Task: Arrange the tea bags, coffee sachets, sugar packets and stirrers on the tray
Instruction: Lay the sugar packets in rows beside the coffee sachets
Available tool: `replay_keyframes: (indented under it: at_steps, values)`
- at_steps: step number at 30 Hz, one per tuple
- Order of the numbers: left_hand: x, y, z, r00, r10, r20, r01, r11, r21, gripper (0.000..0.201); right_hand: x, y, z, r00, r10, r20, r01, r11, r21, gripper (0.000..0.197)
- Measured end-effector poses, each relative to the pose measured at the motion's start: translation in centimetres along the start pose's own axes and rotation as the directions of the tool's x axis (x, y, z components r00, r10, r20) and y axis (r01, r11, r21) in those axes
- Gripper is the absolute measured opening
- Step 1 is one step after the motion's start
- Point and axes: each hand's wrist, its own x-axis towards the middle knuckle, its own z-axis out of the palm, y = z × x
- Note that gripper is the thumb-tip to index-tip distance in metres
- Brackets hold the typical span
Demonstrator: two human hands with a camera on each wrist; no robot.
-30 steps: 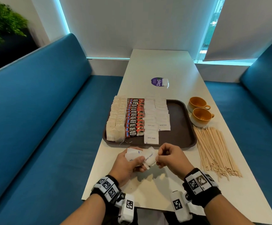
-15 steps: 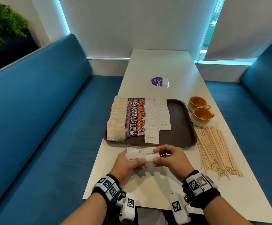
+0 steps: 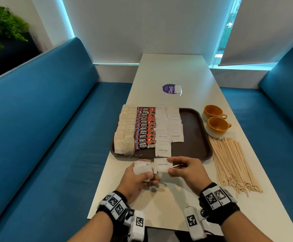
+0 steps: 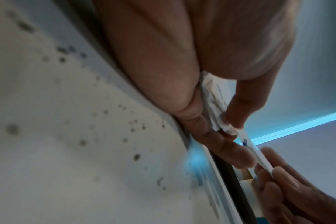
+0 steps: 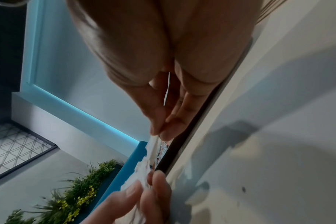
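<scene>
The left hand [image 3: 138, 179] is curling its fingers round a small stack of sugar packets [image 3: 141, 169], holding them just above the table [image 3: 168, 205] near the front rim of the tray [image 3: 197, 135]. The right hand [image 3: 186, 172] is pinching one sugar packet [image 3: 163, 167] between thumb and fingertips, its far end lying against the stack, so both grips are clamped on paper.

The likeliest trouble, as I judge it, is a second packet clinging to the pinched one as it is being drawn away, or the loose stack fanning out and spilling onto the table. Setting the packet down carelessly could also be nudging the shingled sugar rows [image 3: 168, 126] on the tray out of line, since they are only overlapping, not fixed.

On the tray the tea bags [image 3: 124, 131] are filling the left side, the coffee sachets [image 3: 145, 128] are lying beside them, then the two sugar rows; the shorter right row is leaving bare tray in front of it, and the right part is bare too. The stirrers [image 3: 233, 163] are lying on the table just beside the tray's right edge, near the two cups [image 3: 215, 121], so a wide sweep to the right could be scattering them
</scene>
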Motion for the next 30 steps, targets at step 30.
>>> replay_keyframes:
  at_steps: [30]
  values:
    - [0.8,0.2,-0.4,0.997,-0.044,0.058,0.052,0.986,-0.159,0.058,13.2,-1.9,-5.5,0.999,-0.011,-0.034,-0.016,0.72,-0.694,0.024]
